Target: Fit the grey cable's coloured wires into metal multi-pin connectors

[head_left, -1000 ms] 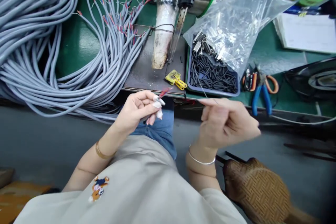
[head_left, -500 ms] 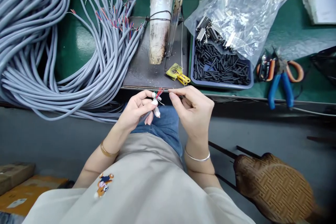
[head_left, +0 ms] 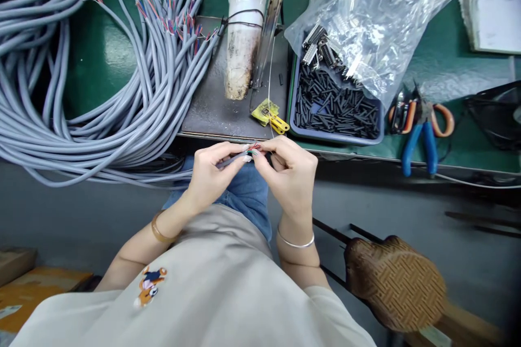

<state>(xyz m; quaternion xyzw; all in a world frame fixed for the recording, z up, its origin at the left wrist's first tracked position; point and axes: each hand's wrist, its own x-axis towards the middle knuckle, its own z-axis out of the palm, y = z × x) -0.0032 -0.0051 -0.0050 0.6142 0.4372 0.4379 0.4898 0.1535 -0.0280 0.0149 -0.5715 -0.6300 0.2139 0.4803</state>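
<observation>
Just in front of the bench edge my two hands meet over the stripped end of a grey cable (head_left: 233,160). My left hand (head_left: 214,168) is closed, pinching the cable near where its jacket stops. Thin red and green wires (head_left: 254,147) fan out from that end. My right hand (head_left: 288,165) is closed too, with thumb and forefinger gripping those wires. Fingertips hide most of the wire ends. Behind the hands, a yellow cutter-like piece (head_left: 278,123) lies on the dark plate (head_left: 203,114) at the bench's front.
A large bundle of grey cables (head_left: 134,114) covers the left of the green bench. A blue tray (head_left: 337,134) holds short black tubes and metal connectors under a plastic bag (head_left: 366,16). Blue-handled pliers (head_left: 429,146) lie to the right. A patterned stool (head_left: 401,284) stands at lower right.
My right hand has come in to the left and now pinches the wires. My left fingers have drawn together around the cable. The whole view has shifted slightly.
</observation>
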